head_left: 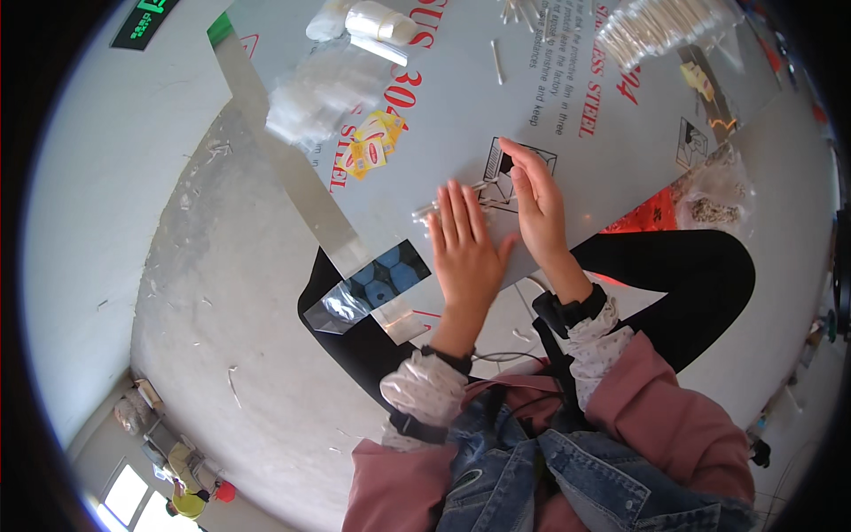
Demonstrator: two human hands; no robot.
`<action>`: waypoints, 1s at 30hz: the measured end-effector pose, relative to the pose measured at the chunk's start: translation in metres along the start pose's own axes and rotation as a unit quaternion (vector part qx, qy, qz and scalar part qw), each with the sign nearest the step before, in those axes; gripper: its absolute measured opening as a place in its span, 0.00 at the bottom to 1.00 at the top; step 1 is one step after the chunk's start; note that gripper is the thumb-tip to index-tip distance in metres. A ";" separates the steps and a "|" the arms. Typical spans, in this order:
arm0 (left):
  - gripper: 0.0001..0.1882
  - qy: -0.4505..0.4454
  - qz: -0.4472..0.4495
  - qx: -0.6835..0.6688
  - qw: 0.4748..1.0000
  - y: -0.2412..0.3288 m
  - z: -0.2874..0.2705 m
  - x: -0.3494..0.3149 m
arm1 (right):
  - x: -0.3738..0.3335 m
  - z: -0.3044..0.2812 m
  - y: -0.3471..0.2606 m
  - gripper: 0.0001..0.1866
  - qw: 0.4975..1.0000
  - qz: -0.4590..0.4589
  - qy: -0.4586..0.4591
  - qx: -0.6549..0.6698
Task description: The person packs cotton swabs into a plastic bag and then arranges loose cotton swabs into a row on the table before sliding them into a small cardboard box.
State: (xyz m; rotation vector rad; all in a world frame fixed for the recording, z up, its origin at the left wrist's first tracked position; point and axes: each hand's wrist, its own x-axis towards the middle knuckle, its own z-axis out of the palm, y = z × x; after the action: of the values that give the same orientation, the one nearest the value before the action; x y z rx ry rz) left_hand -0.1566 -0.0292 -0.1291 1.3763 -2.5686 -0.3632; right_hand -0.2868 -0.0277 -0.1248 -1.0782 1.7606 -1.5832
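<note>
My left hand (464, 253) lies palm down near the table's front edge, fingers stretched out. Several white cotton swabs (422, 214) stick out from beneath its fingers, and the rest of them is covered. To its right, my right hand (541, 208) stands on its edge, slightly cupped, its fingers extended and the thumb apart. A few swab ends (480, 186) show between the two hands. No object is visible in the right palm. Just left of my left wrist, a dark packet with blue round shapes (388, 274) lies at the table edge.
Yellow-and-white paper cards (370, 149) lie beyond my left hand, by a stack of clear plastic bags (319, 99). A large heap of cotton swabs (660, 34) is at far right; a single swab (496, 64) lies mid-table. A red bag (645, 214) is below the right edge.
</note>
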 end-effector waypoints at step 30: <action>0.50 0.027 -0.035 0.005 0.999 -0.010 -0.005 0.020 | -0.014 0.006 0.003 0.15 0.999 0.002 0.015 0.046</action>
State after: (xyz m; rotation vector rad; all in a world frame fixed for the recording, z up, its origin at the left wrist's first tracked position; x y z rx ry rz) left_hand -0.1579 -0.0518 -0.1259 1.4632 -2.4870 -0.3195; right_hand -0.2750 -0.0188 -0.1306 -1.0131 1.6903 -1.6681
